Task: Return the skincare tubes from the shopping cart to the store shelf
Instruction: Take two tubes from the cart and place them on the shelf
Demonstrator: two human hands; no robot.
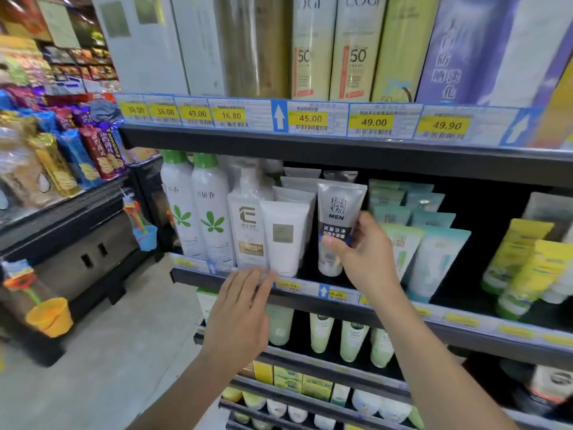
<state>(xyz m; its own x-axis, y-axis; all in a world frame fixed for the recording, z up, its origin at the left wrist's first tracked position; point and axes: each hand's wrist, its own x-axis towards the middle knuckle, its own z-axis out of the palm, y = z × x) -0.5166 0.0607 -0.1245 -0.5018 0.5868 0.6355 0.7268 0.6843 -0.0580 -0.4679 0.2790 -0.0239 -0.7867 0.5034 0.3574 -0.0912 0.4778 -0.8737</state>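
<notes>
Head view: right hand (366, 259) grip around grey MEN tube (336, 218), left hand (238, 308) flat

**Tubes and bottles along the middle shelf**

On the middle shelf (310, 294), two spray bottles (198, 209) stand at the left end, a pump bottle (248, 225) just right of them. Next right stands a row of tubes (285, 237), one behind another. Right of that row the MEN tube (336, 212) stands upright, the right hand (362, 252) against its right side. The left hand (238, 311) lies before the shelf edge, below the pump bottle. Boxes (353, 48) stand on the shelf above.
</notes>
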